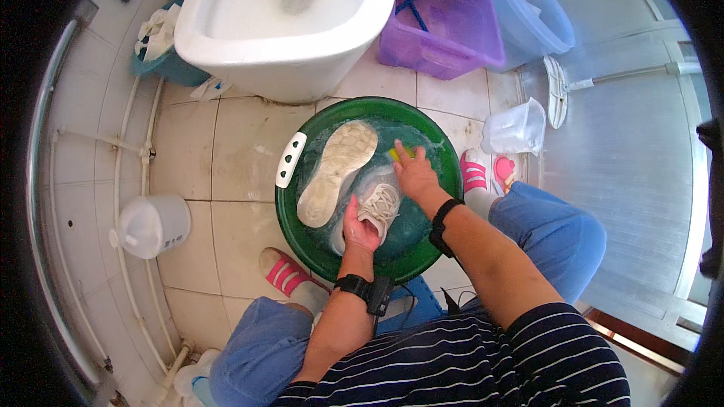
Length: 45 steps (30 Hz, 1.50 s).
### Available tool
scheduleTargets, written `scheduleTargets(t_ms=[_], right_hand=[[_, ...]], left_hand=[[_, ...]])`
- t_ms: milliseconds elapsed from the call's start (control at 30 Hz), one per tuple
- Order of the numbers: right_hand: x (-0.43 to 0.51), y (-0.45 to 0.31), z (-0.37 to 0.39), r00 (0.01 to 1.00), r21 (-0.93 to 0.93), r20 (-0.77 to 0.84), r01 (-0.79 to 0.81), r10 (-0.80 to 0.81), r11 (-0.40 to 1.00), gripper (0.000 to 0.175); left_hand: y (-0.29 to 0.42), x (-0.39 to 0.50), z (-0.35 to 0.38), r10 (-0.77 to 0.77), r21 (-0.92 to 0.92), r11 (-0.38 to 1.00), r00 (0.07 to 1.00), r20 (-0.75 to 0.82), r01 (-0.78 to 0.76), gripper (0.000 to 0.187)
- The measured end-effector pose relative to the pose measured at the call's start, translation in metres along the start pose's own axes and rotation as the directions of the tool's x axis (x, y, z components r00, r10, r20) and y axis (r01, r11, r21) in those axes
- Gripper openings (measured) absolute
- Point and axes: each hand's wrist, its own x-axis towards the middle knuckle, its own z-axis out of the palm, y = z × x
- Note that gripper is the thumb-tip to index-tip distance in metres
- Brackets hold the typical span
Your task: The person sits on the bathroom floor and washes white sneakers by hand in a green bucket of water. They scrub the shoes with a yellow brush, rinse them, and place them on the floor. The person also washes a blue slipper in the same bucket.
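Observation:
A round green plastic basin (370,103) of cloudy water stands on the floor before me. My left hand (361,230) grips a pale lace-up sneaker (380,203) at its heel opening, the fingers partly hidden inside. The sneaker lies sole down in the water, laces facing up. My right hand (416,172) is at the toe end, holding a small yellow object (400,154), perhaps a brush or sponge, mostly covered by the fingers. To the left, a second shoe (339,172) rests upside down with its worn, off-white sole showing.
A white toilet (271,56) stands beyond the basin. Right of it are a purple plastic crate (441,56) and a blue bucket (531,17). A clear plastic jug (513,127) sits near my right foot. A lidded white bucket (155,226) stands by wall pipes at left.

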Motion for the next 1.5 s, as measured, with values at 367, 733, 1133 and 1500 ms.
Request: scheduleTargets(t_ms=[367, 733, 1133, 1500], right_hand=[[-0.080, -0.053, 0.008, 0.973, 0.298, 0.057, 0.199, -0.225, 0.934, 0.049], [-0.063, -0.045, -0.014, 0.942, 0.118, 0.016, 0.332, -0.336, 0.936, 0.046], [-0.056, -0.022, 0.000, 0.971, 0.208, -0.110, 0.232, -0.213, 0.950, 0.055], [-0.076, -0.066, -0.029, 0.993, 0.193, -0.026, 0.117, -0.114, 0.974, 0.059]], left_hand=[[-0.014, 0.002, -0.038, 0.107, 0.749, 0.634, 0.937, -0.333, 0.194, 0.041], [-0.021, 0.001, -0.051, 0.157, 0.956, 0.164, 0.950, -0.268, 0.243, 0.025], [0.007, -0.005, 0.013, -0.028, 0.252, 0.967, 0.996, -0.087, 0.049, 0.046], [0.000, -0.014, 0.043, 0.075, 0.012, 0.997, 0.997, 0.018, -0.075, 0.058]])
